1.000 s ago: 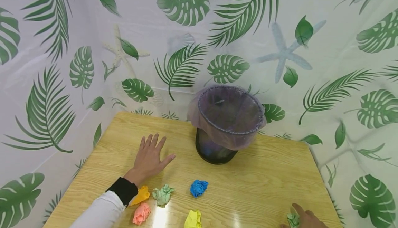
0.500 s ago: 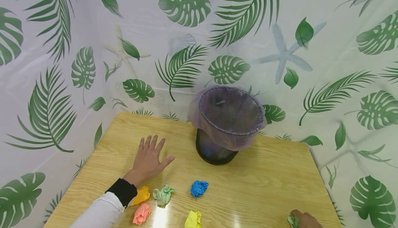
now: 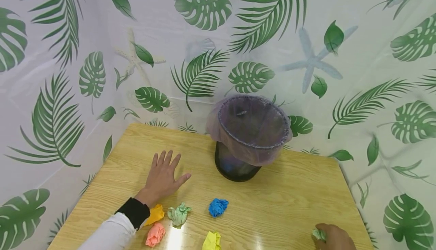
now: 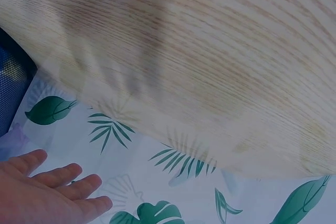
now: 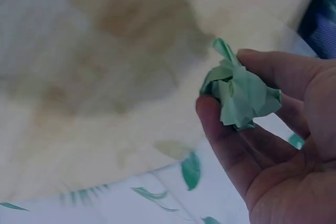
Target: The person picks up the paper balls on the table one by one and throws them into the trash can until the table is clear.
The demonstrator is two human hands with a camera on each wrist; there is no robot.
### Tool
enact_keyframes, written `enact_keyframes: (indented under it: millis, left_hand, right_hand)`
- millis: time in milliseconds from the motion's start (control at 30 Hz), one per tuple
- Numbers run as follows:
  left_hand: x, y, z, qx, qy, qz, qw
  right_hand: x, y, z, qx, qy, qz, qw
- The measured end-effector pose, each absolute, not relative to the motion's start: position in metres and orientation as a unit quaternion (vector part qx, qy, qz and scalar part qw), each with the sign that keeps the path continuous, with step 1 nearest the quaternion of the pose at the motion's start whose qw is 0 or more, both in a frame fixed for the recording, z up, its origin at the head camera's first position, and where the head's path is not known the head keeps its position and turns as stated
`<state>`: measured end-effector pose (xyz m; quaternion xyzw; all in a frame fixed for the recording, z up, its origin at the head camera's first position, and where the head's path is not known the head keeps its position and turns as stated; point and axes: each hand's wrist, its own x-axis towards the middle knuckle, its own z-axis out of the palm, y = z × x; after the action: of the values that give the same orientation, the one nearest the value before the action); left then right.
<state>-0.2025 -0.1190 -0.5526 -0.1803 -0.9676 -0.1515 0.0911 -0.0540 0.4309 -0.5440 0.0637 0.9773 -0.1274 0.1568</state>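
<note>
My right hand (image 3: 335, 238) pinches a crumpled green paper ball (image 5: 242, 92) between thumb and fingertips, near the table's right front. In the head view that ball is partly covered by the hand. My left hand (image 3: 161, 176) lies with fingers spread on the left side of the table, holding nothing. Close to the left wrist are an orange paper ball (image 3: 155, 215), a pink paper ball (image 3: 155, 235) and another green paper ball (image 3: 179, 214). A blue paper ball (image 3: 218, 207) sits nearer the middle, and a yellow paper ball (image 3: 212, 240) lies at the front edge of view.
A dark mesh waste bin (image 3: 235, 164) lined with a translucent purple bag (image 3: 245, 153) stands at the back middle of the wooden table (image 3: 293, 189). Behind the table hangs a leaf-patterned sheet (image 3: 211, 102), which also runs along both sides.
My right hand has closed its fingers on the green paper ball at the right and shifted it slightly left and up. The left hand stays put.
</note>
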Motion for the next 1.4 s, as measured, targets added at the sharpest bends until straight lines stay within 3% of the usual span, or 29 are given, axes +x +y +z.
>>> enact_keyframes:
  millis: [500,1067,1400]
  left_hand:
    - [-0.201,-0.118,-0.556,-0.178,-0.969,-0.153,0.081]
    - [-0.200,-0.117,-0.556,-0.177,-0.970,-0.147,0.081]
    - [-0.200,-0.119,-0.555,-0.176,-0.969,-0.151,0.089]
  right_hand:
    - [-0.086,0.369,-0.463,-0.135,0.956,-0.137,-0.222]
    - [-0.139,0.312,-0.369,-0.198,0.894,-0.160,-0.370]
    - [-0.173,0.286,-0.359,-0.223,0.876,-0.177,-0.390]
